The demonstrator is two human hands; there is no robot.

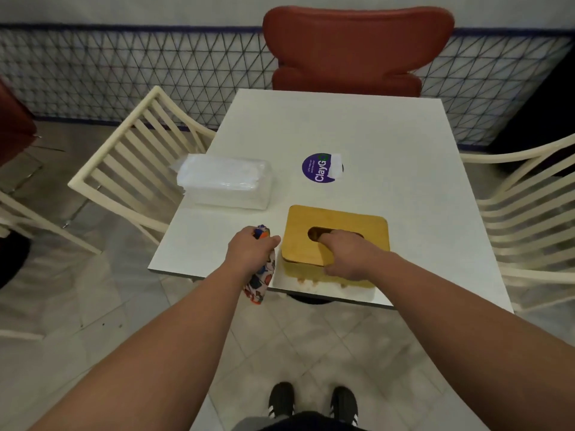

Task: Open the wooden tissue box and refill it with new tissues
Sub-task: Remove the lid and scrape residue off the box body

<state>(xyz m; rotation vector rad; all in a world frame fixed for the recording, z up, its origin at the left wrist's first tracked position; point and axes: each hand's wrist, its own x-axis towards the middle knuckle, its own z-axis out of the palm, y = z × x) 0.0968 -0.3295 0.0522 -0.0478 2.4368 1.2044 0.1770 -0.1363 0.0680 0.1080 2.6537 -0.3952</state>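
Wooden tissue box [336,241], smooth and honey-coloured with rounded corners and an oval slot, sitting near the front edge of the white table [357,126]. Right hand [343,259] gripping the lid's near edge, fingers reaching into the slot, tips hidden inside; possibly lifting it, hard to say. Left hand [250,250] clutching a patterned cloth [259,275] just beside the box, cloth hanging past the table edge. Clear-wrapped tissue pack [225,181] lying further back on the left, open tabletop stretching beyond.

Closed wooden tissue box [336,241] near table's front edge, clear-wrapped tissue pack [224,181] behind-left
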